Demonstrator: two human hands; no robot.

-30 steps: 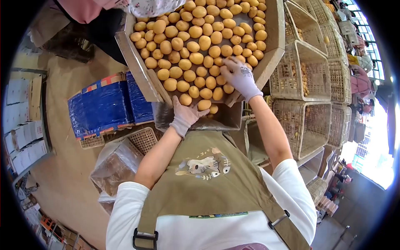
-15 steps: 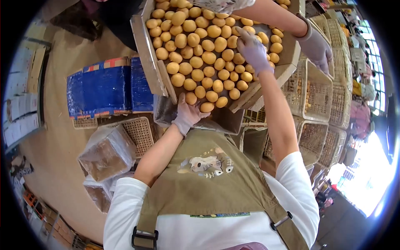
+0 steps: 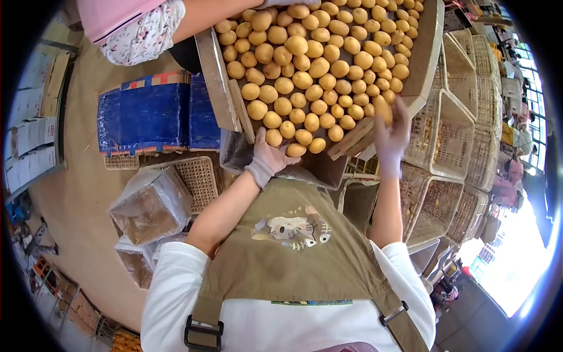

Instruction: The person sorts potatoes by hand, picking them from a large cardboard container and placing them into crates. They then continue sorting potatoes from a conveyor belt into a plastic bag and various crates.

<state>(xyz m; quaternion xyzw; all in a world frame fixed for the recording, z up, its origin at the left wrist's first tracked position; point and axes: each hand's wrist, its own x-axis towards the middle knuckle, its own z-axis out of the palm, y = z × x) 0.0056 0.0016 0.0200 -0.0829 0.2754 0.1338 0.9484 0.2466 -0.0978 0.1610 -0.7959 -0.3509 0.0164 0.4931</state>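
Many round yellow-brown potatoes (image 3: 302, 80) cover a sloping tray with wooden sides (image 3: 218, 82). My left hand (image 3: 268, 157), in a pale glove, is cupped at the tray's narrow front mouth. Its thumb and fingers are spread, right beside the lowest potatoes (image 3: 296, 150). My right hand (image 3: 393, 134), gloved and smeared by motion, is over the tray's right front edge. A blurred potato (image 3: 383, 110) shows at its fingertips, its fingers curved around it. Below the mouth is a plastic-lined container (image 3: 319, 168).
A co-worker's arm (image 3: 214, 17) reaches over the tray's far left. Stacked plastic crates (image 3: 438, 138) line the right side. At left stand blue-wrapped boxes (image 3: 143, 120), a woven-sided crate (image 3: 197, 183) and a plastic-lined box (image 3: 153, 208).
My right hand has drawn back from among the potatoes to the tray's right edge, a potato now at its fingers. My left hand stays put. The co-worker's arms have moved left.
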